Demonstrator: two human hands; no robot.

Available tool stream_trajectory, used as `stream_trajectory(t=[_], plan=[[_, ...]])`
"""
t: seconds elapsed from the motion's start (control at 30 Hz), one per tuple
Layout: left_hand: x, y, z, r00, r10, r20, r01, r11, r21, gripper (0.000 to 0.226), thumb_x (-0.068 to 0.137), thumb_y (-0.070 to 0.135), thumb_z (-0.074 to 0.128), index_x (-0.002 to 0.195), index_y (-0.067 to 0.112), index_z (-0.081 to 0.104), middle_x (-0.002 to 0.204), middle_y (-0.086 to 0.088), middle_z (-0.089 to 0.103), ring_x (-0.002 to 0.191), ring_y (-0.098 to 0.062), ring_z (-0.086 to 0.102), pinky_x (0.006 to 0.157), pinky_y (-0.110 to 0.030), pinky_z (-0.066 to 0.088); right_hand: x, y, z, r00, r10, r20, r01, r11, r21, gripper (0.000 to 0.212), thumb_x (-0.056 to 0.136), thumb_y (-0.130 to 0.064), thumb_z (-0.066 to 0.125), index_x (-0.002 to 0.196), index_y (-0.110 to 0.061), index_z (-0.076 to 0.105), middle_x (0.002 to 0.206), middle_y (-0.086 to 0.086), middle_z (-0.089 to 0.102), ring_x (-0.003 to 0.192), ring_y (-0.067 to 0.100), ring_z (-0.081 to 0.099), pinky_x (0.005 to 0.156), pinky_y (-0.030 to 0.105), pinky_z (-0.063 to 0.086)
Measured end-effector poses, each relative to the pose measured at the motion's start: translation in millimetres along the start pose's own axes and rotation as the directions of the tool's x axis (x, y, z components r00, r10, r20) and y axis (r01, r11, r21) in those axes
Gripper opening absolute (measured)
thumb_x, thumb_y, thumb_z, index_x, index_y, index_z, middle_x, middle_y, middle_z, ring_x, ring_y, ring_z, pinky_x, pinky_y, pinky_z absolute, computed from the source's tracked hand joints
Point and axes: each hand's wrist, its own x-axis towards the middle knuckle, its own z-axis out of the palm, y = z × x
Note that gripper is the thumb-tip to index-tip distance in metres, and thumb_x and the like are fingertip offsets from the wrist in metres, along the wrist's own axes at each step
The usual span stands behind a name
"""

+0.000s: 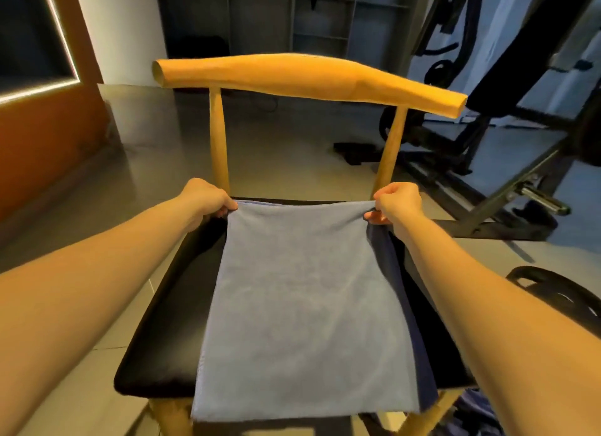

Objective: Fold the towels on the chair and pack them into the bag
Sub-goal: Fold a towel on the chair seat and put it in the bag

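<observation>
Left hand: the left hand (208,201) is clamped on the far left corner of the light blue towel (302,305), fingers curled round the cloth, at the back edge of the seat (169,305).
Right hand: the right hand (396,204) pinches the far right corner the same way, thumb under the hem, also at the seat's back edge.
Hands to each other: well apart, the towel's whole width between them, its far hem pulled taut from one to the other.
Why this hold: probably to keep both far corners square so the far edge can be brought toward the near one for a clean fold.
Light blue towel: spread flat down the middle of the seat, from the back edge to the front edge, where its near hem overhangs slightly.
Dark blue towel (419,354): lies under the light one, showing as a strip along its right side.
Chair (309,77): its wooden back rail rises just beyond both hands.
Possible bag: a dark looped object (553,292) sits on the floor beyond the seat's right edge; I cannot tell whether it is the bag.
Blue cloth heap (471,413): on the floor below the seat's front right corner, partly hidden.
</observation>
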Motion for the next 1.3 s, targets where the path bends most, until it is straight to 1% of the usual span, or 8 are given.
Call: stream_trajectory(t=[0.2,0.37,0.47,0.57,0.7,0.83,1.07,1.3], plan=[[27.3,-15.2,12.4,0.993,0.031,-0.115,-0.018,0.994,0.108,0.017,0.085,0.015,0.082,0.095,0.004,0.072,0.083,-0.011,0.073,0.069,-0.022,0.070,0.062,-0.034,0.056,-1.5,12.0,1.6,0.980,-0.010,0.198,0.006,1.000,0.020,0.022,0.096,0.011,0.054,0.105,0.000,0.071,0.108,0.022,0.069,0.085,0.033,0.073,0.071,0.036,0.064],[-8.9,-10.6,21.9,0.961,0.251,-0.120,-0.201,0.925,0.322,0.031,0.083,0.023,0.084,0.099,0.022,0.057,0.096,-0.003,0.066,0.087,-0.026,0.067,0.073,-0.041,0.056,-36.5,14.3,-40.8,0.958,0.036,0.285,-0.025,0.999,-0.042,0.022,0.093,0.007,0.064,0.113,-0.002,0.068,0.107,0.021,0.070,0.085,0.028,0.074,0.070,0.035,0.064],[-67.3,7.8,46.6,0.920,0.375,0.115,-0.392,0.893,0.222,0.021,0.085,0.024,0.082,0.094,0.023,0.063,0.081,-0.003,0.072,0.069,-0.018,0.072,0.064,-0.038,0.062,-70.4,19.1,-71.8,0.933,0.079,0.351,-0.019,0.985,-0.170,0.013,0.092,0.004,0.065,0.105,0.002,0.069,0.095,0.025,0.072,0.075,0.029,0.072,0.058,0.032,0.062],[-137.8,24.1,83.5,0.766,0.459,0.450,-0.560,0.820,0.117,0.012,0.088,0.023,0.080,0.088,0.016,0.070,0.074,-0.005,0.074,0.061,-0.013,0.071,0.063,-0.035,0.061,-102.4,23.5,-98.5,0.903,0.147,0.403,0.007,0.935,-0.355,0.008,0.094,-0.006,0.068,0.097,0.000,0.071,0.089,0.019,0.074,0.069,0.026,0.074,0.055,0.031,0.060],[-211.7,25.2,138.5,0.660,0.440,0.609,-0.616,0.781,0.103,0.027,0.087,0.041,0.078,0.083,0.017,0.068,0.071,-0.005,0.072,0.068,-0.020,0.071,0.069,-0.043,0.062,-132.8,38.5,-121.0,0.841,0.204,0.501,0.040,0.900,-0.434,0.008,0.096,-0.006,0.065,0.097,-0.001,0.070,0.085,0.019,0.075,0.066,0.026,0.075,0.057,0.031,0.059],[-243.0,16.3,161.6,0.641,0.464,0.611,-0.747,0.560,0.358,0.052,0.072,0.063,0.081,0.095,0.023,0.057,0.085,0.005,0.059,0.080,-0.017,0.055,0.062,-0.036,0.045,-151.0,57.6,-132.9,0.816,0.212,0.538,0.051,0.900,-0.432,0.009,0.094,-0.008,0.068,0.099,-0.002,0.072,0.080,0.015,0.074,0.066,0.025,0.076,0.059,0.031,0.059],[-250.2,-32.9,127.8,0.426,0.698,0.576,-0.905,0.326,0.274,0.038,0.079,0.049,0.078,0.096,0.026,0.053,0.095,0.012,0.050,0.085,-0.009,0.043,0.067,-0.024,0.041,-171.9,73.1,-133.7,0.833,0.171,0.527,0.104,0.886,-0.451,0.019,0.093,-0.021,0.074,0.092,-0.002,0.072,0.076,0.010,0.068,0.055,0.017,0.065,0.052,0.025,0.054],[-245.3,-52.6,132.7,0.499,0.773,0.391,-0.866,0.462,0.190,0.014,0.093,0.033,0.071,0.083,0.023,0.067,0.090,0.011,0.060,0.086,-0.008,0.052,0.073,-0.024,0.041,-186.0,77.1,-151.2,0.790,0.287,0.541,-0.062,0.917,-0.395,0.034,0.107,-0.027,0.051,0.108,0.005,0.063,0.083,0.021,0.076,0.063,0.028,0.071,0.064,0.036,0.064]])
